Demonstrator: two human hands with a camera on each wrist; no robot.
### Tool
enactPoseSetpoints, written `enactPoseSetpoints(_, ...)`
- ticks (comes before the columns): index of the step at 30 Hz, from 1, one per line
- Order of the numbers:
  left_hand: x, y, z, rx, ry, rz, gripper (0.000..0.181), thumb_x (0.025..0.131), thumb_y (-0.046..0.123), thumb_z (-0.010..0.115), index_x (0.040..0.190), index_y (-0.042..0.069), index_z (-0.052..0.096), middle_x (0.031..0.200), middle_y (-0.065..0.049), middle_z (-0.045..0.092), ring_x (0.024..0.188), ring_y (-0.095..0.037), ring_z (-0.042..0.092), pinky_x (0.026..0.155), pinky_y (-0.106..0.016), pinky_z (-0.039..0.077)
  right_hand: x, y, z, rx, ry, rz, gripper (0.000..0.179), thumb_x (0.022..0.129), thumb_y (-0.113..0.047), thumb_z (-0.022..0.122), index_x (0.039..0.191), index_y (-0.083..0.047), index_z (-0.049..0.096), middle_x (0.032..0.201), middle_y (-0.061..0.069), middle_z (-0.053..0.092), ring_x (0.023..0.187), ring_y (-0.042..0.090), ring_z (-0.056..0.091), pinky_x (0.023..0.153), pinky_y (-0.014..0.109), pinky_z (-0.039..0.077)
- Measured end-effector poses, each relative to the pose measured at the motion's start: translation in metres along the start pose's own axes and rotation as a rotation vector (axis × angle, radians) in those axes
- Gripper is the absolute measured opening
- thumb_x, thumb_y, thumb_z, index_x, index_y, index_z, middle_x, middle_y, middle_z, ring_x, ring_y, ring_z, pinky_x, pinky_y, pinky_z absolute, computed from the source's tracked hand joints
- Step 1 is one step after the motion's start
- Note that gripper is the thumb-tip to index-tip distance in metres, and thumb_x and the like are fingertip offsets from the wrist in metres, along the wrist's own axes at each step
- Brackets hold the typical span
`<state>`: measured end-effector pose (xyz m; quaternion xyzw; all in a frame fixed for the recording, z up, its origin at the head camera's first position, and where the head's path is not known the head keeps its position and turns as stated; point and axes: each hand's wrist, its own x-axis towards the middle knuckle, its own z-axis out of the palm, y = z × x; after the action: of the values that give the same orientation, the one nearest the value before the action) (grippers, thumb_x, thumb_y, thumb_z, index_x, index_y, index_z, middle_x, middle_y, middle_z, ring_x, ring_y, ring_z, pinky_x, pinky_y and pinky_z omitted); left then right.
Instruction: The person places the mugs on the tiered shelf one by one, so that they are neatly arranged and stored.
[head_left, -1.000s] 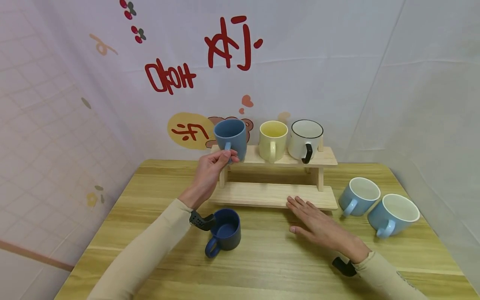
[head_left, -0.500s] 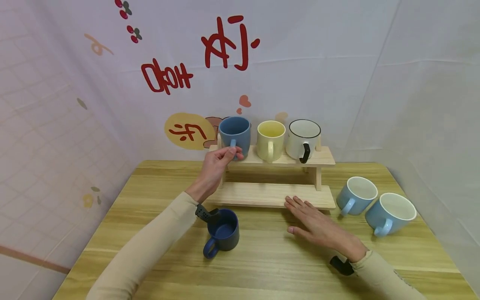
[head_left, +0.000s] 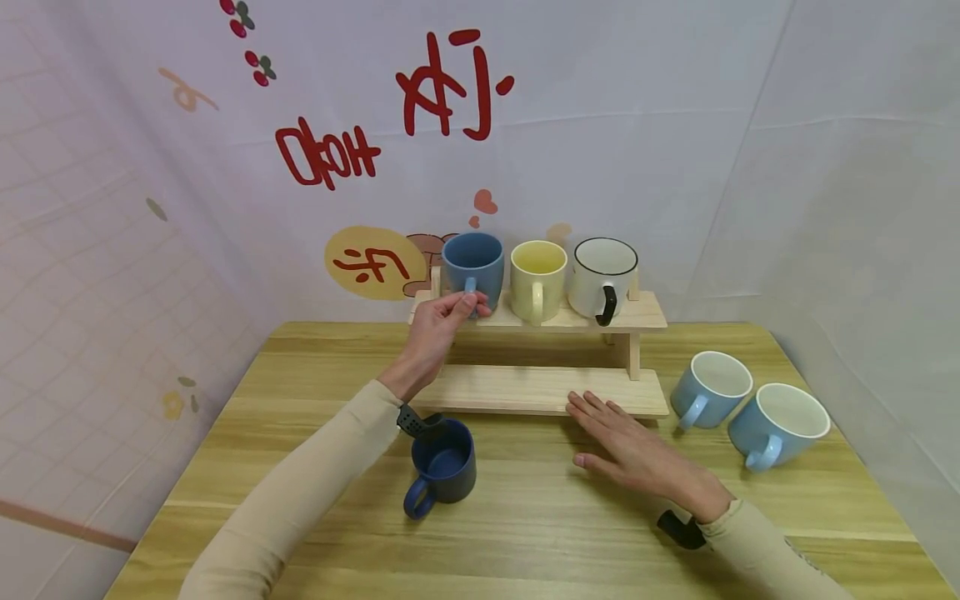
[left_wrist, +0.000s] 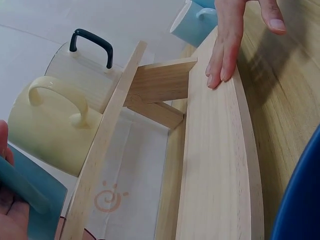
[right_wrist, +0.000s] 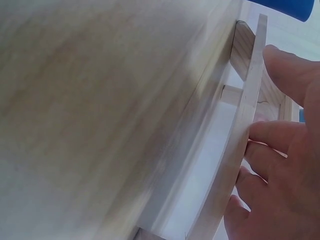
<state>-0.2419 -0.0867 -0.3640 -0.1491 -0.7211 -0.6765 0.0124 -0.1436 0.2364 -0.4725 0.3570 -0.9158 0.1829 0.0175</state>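
Note:
My left hand (head_left: 435,333) pinches the handle of a medium-blue mug (head_left: 476,265), which is upright at the left end of the wooden rack's (head_left: 517,387) upper shelf. Right of it on that shelf stand a yellow mug (head_left: 537,283) and a white mug (head_left: 602,279) with a black rim and black handle, all handles facing front. My right hand (head_left: 622,446) lies with straight fingers, fingertips on the front edge of the lower shelf. In the left wrist view the blue mug (left_wrist: 45,205) shows partly behind the left fingers, beside the yellow mug (left_wrist: 55,125).
A dark blue mug (head_left: 444,462) stands on the wooden table (head_left: 525,533) in front of the rack, under the left wrist. Two light blue mugs with white insides, one nearer the rack (head_left: 712,390) and one further right (head_left: 780,425), stand right of it. A printed white cloth (head_left: 637,125) hangs behind.
My left hand has moved the blue mug right and settled it on the upper shelf beside the yellow mug. My right hand keeps its place at the lower shelf. The view shifts slightly.

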Motion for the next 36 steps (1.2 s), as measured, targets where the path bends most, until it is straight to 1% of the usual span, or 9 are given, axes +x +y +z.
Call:
enactPoseSetpoints(6,0.002,-0.003,0.001,0.038,-0.006,-0.002,0.041,0.109,0.029,0.054,0.109,-0.006,0.074,0.132,-0.012,0.067,0.132,-0.024,0.053,0.116,-0.047,0.036,0.000,0.000,-0.001,-0.002,0.002,-0.008,0.072,0.102,-0.039,0.066,0.159,-0.003,0.040,0.166,0.015,0.034,0.153,0.037,0.029,0.120,0.057,0.027)
enactPoseSetpoints(12,0.000,-0.001,0.001,0.061,-0.002,-0.003,0.040,0.109,0.030,0.054,0.110,-0.005,0.074,0.131,-0.012,0.068,0.131,-0.024,0.053,0.115,-0.048,0.037,0.000,-0.002,-0.001,-0.005,0.009,-0.015,0.072,0.102,-0.040,0.066,0.158,-0.002,0.041,0.166,0.015,0.034,0.153,0.038,0.030,0.120,0.057,0.027)
enactPoseSetpoints(16,0.000,0.000,0.001,0.107,-0.012,0.004,0.040,0.109,0.031,0.054,0.119,-0.004,0.072,0.126,-0.014,0.071,0.128,-0.025,0.055,0.114,-0.049,0.039,0.000,-0.002,-0.002,-0.007,0.009,-0.010,0.073,0.102,-0.040,0.067,0.158,-0.002,0.040,0.166,0.016,0.034,0.152,0.038,0.030,0.120,0.058,0.028)
enactPoseSetpoints(20,0.001,0.001,0.000,0.160,-0.028,0.019,0.037,0.110,0.027,0.055,0.127,-0.002,0.068,0.121,-0.016,0.073,0.126,-0.026,0.059,0.112,-0.046,0.044,0.000,-0.003,-0.002,-0.004,0.007,-0.010,0.073,0.102,-0.039,0.067,0.158,-0.001,0.040,0.166,0.016,0.034,0.152,0.039,0.030,0.119,0.059,0.028)
enactPoseSetpoints(23,0.000,0.004,-0.003,0.218,-0.048,0.024,0.035,0.109,0.023,0.056,0.132,-0.001,0.066,0.127,-0.016,0.070,0.127,-0.027,0.060,0.112,-0.046,0.045,0.001,-0.003,-0.001,-0.006,0.007,-0.013,0.073,0.101,-0.038,0.068,0.158,-0.001,0.040,0.165,0.016,0.034,0.152,0.039,0.030,0.119,0.059,0.028)
enactPoseSetpoints(25,0.000,0.006,-0.006,0.272,-0.062,0.015,0.036,0.109,0.022,0.057,0.135,-0.001,0.064,0.131,-0.016,0.068,0.128,-0.029,0.060,0.112,-0.047,0.045,0.001,-0.003,-0.001,-0.007,0.007,-0.015,0.073,0.101,-0.037,0.068,0.158,0.000,0.040,0.165,0.016,0.034,0.152,0.039,0.030,0.119,0.060,0.028)
enactPoseSetpoints(29,-0.003,0.012,-0.011,0.357,-0.093,-0.006,0.039,0.108,0.023,0.057,0.140,0.000,0.059,0.136,-0.017,0.064,0.131,-0.031,0.058,0.115,-0.048,0.042,0.002,-0.003,-0.001,-0.007,0.017,-0.019,0.072,0.101,-0.036,0.069,0.157,0.000,0.041,0.165,0.017,0.035,0.151,0.040,0.031,0.118,0.060,0.028)
enactPoseSetpoints(33,-0.008,0.013,-0.016,0.390,-0.100,-0.010,0.042,0.107,0.022,0.058,0.144,0.002,0.056,0.140,-0.016,0.061,0.132,-0.030,0.056,0.116,-0.047,0.040,0.001,-0.002,-0.001,-0.013,0.033,-0.029,0.071,0.100,-0.034,0.070,0.156,0.002,0.042,0.163,0.019,0.037,0.150,0.042,0.033,0.117,0.062,0.030)
enactPoseSetpoints(36,-0.013,0.013,-0.019,0.394,-0.098,-0.010,0.043,0.107,0.022,0.058,0.146,0.004,0.054,0.142,-0.014,0.059,0.131,-0.029,0.056,0.116,-0.046,0.041,0.001,-0.002,-0.001,-0.017,0.035,-0.029,0.072,0.100,-0.034,0.070,0.156,0.002,0.043,0.163,0.020,0.037,0.149,0.043,0.034,0.117,0.062,0.030)
